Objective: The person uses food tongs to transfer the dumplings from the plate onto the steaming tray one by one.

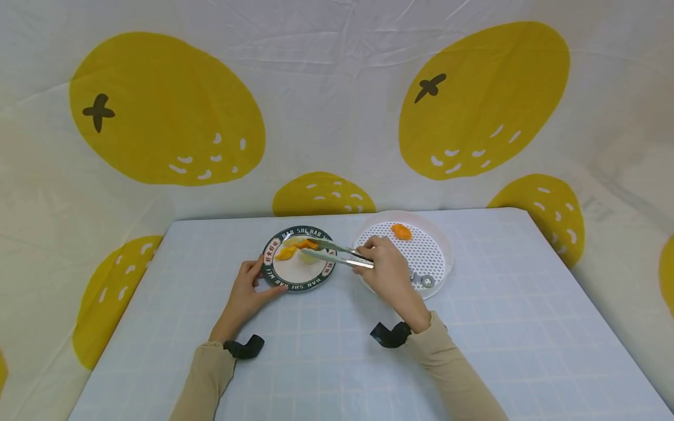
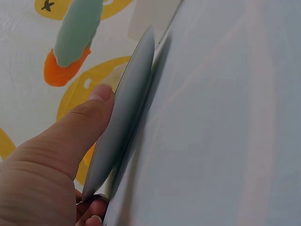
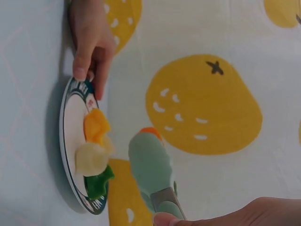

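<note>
My left hand [image 1: 251, 286] holds the rim of a round plate [image 1: 295, 273] with a dark green lettered border, thumb and fingers at its edge. On the plate lie a yellow-orange piece [image 3: 96, 125], a pale cream piece [image 3: 91, 159] and a green piece [image 3: 98, 182]; their kind is unclear. My right hand [image 1: 388, 272] grips metal tongs [image 1: 347, 257] with pale green tips. An orange piece [image 3: 151, 132] is pinched between those tips, above the plate. The right wrist view shows the tips apart from the plate's pieces.
Right of the plate, a white round perforated tray [image 1: 447, 257] sits partly under my right hand, with an orange piece [image 1: 401, 232] near its back. A pale checked cloth covers the table [image 1: 305, 362]. Behind it hangs a fruit-patterned curtain [image 1: 332, 117].
</note>
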The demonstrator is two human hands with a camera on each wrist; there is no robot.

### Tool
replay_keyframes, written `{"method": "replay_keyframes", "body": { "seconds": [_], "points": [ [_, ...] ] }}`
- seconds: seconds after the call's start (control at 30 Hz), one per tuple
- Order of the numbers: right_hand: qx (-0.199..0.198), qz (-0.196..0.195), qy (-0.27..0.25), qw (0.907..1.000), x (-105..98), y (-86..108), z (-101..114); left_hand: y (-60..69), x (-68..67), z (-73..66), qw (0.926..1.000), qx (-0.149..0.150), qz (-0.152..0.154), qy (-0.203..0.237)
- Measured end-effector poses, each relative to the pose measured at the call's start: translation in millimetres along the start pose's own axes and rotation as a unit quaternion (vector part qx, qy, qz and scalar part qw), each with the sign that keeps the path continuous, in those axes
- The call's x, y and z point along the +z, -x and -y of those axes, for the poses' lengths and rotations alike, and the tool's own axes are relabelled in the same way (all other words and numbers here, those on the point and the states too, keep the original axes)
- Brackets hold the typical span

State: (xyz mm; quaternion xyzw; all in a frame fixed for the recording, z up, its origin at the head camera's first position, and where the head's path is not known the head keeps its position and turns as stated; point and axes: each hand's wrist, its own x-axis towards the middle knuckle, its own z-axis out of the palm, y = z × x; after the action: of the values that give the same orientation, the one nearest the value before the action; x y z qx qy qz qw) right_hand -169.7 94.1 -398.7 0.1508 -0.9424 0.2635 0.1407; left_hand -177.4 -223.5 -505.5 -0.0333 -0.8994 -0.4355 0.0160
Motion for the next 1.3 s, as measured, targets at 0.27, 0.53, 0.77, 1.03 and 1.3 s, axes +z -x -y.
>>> {"method": "replay_keyframes", "body": {
  "seconds": [0.27,0.53,0.77,1.03,1.3],
  "points": [
    [0.028,-0.010,-0.005,0.9995,-15.2,-4.1,-18.1,0.0,-0.1,-0.5,1.0000,-0.006,-0.001,-0.005],
    [0.055,-0.015,-0.010,0.9984,-33.2,-6.4,-37.4,-0.4,0.3,-0.3,1.0000,-0.008,0.001,-0.006],
    [0.094,-0.004,-0.013,0.9955,-45.8,-7.6,-48.5,-0.1,-0.1,-0.9,1.0000,-0.009,0.000,-0.003],
    [0.122,-0.001,0.002,0.9926,-63.4,-5.5,-67.9,0.1,-0.4,-1.2,0.9999,-0.010,-0.001,-0.006],
    [0.146,0.007,0.016,0.9892,-73.8,-2.1,-90.9,0.2,-0.5,-2.0,0.9999,-0.008,-0.005,-0.010]
  ]
}}
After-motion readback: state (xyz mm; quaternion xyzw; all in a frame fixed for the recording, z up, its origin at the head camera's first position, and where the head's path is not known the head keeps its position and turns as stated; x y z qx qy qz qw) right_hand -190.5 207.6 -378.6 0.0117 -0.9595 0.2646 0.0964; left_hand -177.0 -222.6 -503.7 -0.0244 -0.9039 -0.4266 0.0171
